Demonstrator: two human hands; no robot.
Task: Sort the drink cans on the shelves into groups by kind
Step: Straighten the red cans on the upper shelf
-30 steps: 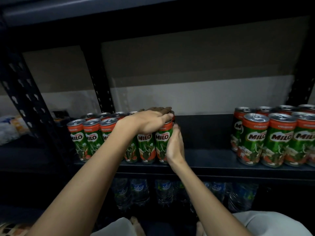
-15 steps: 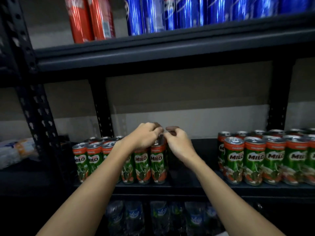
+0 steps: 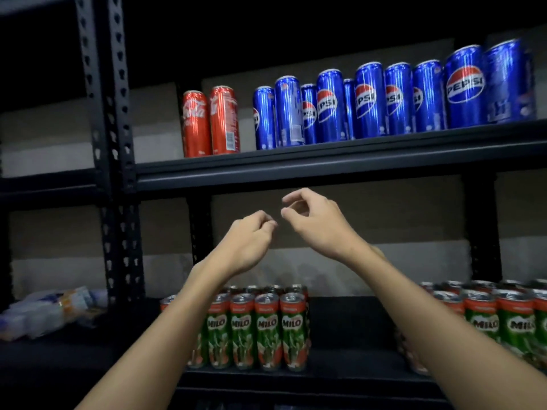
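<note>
Both hands have come up off the Milo cans (image 3: 268, 327) at the bottom middle. The left hand (image 3: 247, 242) and right hand (image 3: 315, 221) hang loosely curled mid-frame, each grip empty.

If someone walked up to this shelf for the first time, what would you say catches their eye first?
Most likely the row of tall glossy blue Pepsi cans along the upper black metal shelf, with two red cola cans at their left end. Next, the two bare hands in mid-air below that shelf, the left hand and right hand loosely curled and holding nothing. Beneath them stands a tight block of green and orange Milo cans.
</note>
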